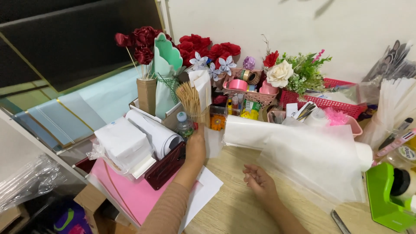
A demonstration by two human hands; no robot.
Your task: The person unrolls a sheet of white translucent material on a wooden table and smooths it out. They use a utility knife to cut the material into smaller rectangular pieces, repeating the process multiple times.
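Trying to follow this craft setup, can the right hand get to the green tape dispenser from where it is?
Probably yes. The right hand rests open on the wooden table; the green tape dispenser stands to its right, with only the thin white sheet lying partly between.

A single head camera looked steeply down and forward across the desk (242, 208) toward the wall (268, 26), close enough that both forearms entered from the bottom edge.

Far left of centre: white wrapped paper pack (122, 142) in clear plastic. Just right of it: small clear bottle (184, 125), blue cap, pale label. Far right edge: round white tape label (406, 152) above green dispenser (385, 197).
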